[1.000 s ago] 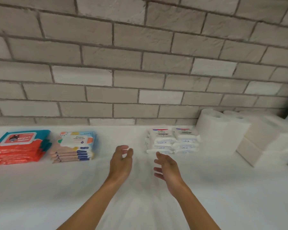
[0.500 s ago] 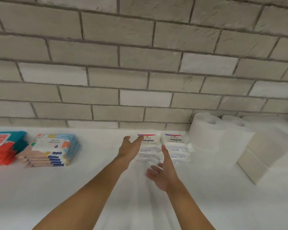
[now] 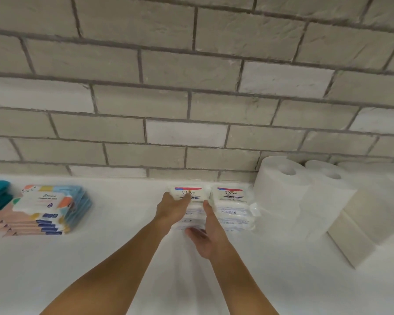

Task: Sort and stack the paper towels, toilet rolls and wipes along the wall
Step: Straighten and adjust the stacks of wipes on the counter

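**Both hands at the left Dove stack**

Head view: the left Dove stack [image 3: 198, 193] sits on the worktop [image 3: 123, 258] near the brick wall [image 3: 191, 92], just beside the right Dove stack [image 3: 231, 201].

- Left hand [image 3: 172, 209]: fingers straight, laid across the top pack.
- Right hand [image 3: 208, 238]: index finger straight, lying between the stacks. The other fingers are loosely bent at the stack's front.
- Both forearms are extended forward.

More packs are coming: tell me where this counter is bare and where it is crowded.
Bare: the counter between the colourful wipes stack and the left Dove stack, back to the wall, and the front strip. Crowded: right of that, the right Dove stack, paper towel rolls and folded white stacks sit packed together.
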